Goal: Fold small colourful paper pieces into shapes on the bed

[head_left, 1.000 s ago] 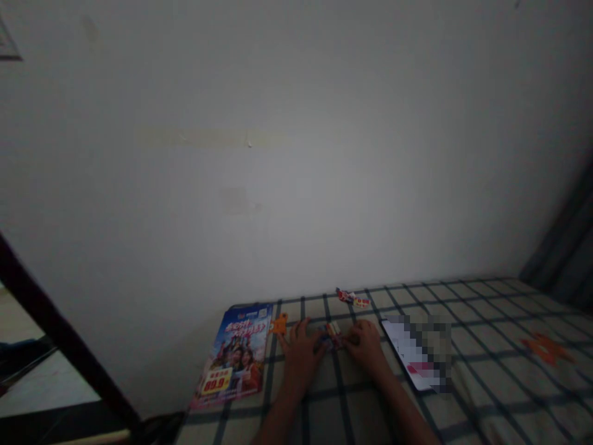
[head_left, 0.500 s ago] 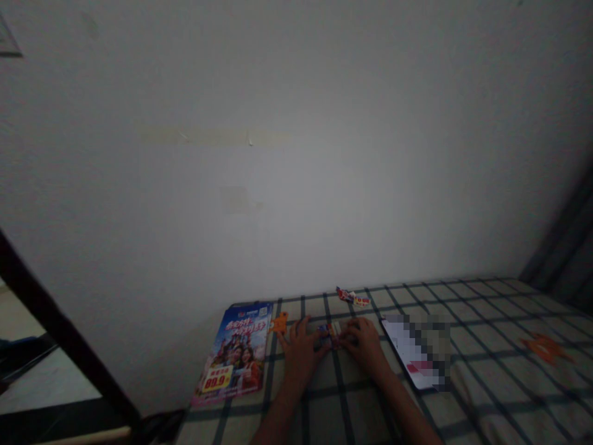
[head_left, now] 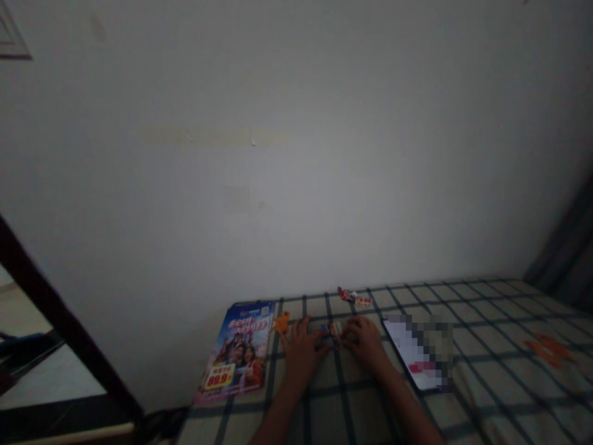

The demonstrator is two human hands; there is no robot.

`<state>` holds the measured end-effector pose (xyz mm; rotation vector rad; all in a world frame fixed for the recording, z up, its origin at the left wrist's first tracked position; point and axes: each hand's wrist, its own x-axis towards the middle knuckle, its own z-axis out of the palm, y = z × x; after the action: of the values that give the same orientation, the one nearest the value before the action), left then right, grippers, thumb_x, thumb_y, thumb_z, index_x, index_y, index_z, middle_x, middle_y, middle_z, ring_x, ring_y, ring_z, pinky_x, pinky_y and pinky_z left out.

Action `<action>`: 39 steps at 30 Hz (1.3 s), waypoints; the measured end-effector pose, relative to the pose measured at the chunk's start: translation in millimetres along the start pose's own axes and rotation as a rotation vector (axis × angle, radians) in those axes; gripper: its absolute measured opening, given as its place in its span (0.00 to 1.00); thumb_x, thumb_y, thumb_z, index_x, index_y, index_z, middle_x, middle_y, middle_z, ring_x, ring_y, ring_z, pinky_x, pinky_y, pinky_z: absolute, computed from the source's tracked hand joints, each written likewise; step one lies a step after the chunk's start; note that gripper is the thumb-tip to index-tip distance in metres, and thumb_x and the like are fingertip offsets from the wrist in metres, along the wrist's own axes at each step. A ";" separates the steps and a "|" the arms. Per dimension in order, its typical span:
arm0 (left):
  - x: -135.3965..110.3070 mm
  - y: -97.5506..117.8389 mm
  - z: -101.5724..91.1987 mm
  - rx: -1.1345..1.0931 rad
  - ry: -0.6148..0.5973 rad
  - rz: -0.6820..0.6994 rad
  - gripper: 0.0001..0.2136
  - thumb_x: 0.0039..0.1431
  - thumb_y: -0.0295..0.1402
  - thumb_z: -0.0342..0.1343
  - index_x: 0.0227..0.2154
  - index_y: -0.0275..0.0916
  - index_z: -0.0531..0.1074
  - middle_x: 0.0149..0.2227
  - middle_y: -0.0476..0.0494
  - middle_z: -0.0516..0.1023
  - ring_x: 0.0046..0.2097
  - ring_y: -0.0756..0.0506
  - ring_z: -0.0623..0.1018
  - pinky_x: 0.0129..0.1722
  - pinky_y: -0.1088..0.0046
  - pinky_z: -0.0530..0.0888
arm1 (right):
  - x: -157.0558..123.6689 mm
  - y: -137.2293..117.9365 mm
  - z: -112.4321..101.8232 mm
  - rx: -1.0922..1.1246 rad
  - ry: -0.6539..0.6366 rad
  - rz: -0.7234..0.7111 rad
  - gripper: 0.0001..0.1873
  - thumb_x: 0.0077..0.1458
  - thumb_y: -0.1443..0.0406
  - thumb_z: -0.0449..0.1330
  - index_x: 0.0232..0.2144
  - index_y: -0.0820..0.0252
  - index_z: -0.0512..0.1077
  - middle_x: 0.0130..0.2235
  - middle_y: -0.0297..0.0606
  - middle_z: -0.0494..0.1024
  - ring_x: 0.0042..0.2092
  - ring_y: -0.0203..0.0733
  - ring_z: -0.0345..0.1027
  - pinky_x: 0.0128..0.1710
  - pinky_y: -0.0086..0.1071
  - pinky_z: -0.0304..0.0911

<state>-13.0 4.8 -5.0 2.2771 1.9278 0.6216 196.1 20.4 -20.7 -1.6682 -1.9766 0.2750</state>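
Observation:
A small folded piece of printed paper (head_left: 334, 334), blue, red and white, lies on the checked bedspread between my two hands. My left hand (head_left: 302, 343) has its fingertips closed on the paper's left edge, thumb toward me. From the other side my right hand (head_left: 365, 340) pinches the right edge with curled fingers. Parts of the paper are hidden under the fingertips. Just left of my left hand sits a small orange cut-out shape (head_left: 280, 322), close to the edge of a colourful flyer (head_left: 241, 352).
A crumpled strip of printed paper (head_left: 354, 297) lies near the wall (head_left: 296, 204). A phone-like device (head_left: 407, 352), partly blurred out, is right of my right hand. Farther right rests another orange shape (head_left: 550, 350). A dark bar (head_left: 69, 321) slants at the left.
The view has shifted very slightly. Both hands stay at the same paper, with only small finger movement.

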 end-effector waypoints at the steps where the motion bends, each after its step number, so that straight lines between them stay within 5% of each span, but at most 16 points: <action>1: -0.2 -0.3 0.6 -0.004 0.006 0.002 0.17 0.59 0.57 0.53 0.48 0.66 0.76 0.66 0.49 0.64 0.67 0.32 0.58 0.61 0.27 0.40 | -0.1 1.4 0.4 0.005 -0.003 -0.004 0.08 0.52 0.60 0.65 0.37 0.46 0.80 0.54 0.36 0.73 0.58 0.48 0.61 0.59 0.39 0.54; 14: -0.5 -0.6 2.7 -0.007 0.015 0.004 0.16 0.59 0.56 0.54 0.49 0.65 0.75 0.66 0.49 0.64 0.67 0.32 0.58 0.61 0.27 0.37 | 2.9 3.0 -2.0 -0.026 -0.026 0.033 0.20 0.52 0.62 0.66 0.48 0.41 0.77 0.60 0.37 0.69 0.63 0.50 0.57 0.63 0.41 0.53; 25: 1.2 0.2 2.6 0.015 -0.002 0.002 0.16 0.60 0.55 0.54 0.49 0.67 0.75 0.66 0.50 0.65 0.67 0.31 0.58 0.60 0.26 0.39 | 10.1 -2.3 -6.8 -0.099 -0.148 0.120 0.28 0.50 0.57 0.66 0.55 0.36 0.70 0.67 0.35 0.57 0.69 0.59 0.42 0.66 0.50 0.44; 34: -1.7 4.7 -4.0 0.025 -0.022 -0.008 0.17 0.60 0.54 0.55 0.49 0.63 0.76 0.66 0.50 0.64 0.67 0.31 0.58 0.63 0.30 0.40 | 5.7 -2.5 -2.2 -0.152 -0.126 0.091 0.27 0.55 0.56 0.63 0.57 0.32 0.67 0.68 0.33 0.55 0.70 0.58 0.39 0.66 0.52 0.43; 39: -3.3 1.7 0.3 -0.010 0.017 0.032 0.15 0.62 0.54 0.51 0.49 0.69 0.74 0.65 0.55 0.66 0.67 0.32 0.59 0.62 0.28 0.39 | -2.3 -0.1 4.8 -0.162 -0.004 0.072 0.27 0.56 0.57 0.62 0.58 0.35 0.67 0.67 0.36 0.58 0.70 0.57 0.41 0.66 0.52 0.43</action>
<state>-11.8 1.3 -5.5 2.3090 1.8941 0.6544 193.8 19.0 -25.3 -1.8434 -1.9905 0.1469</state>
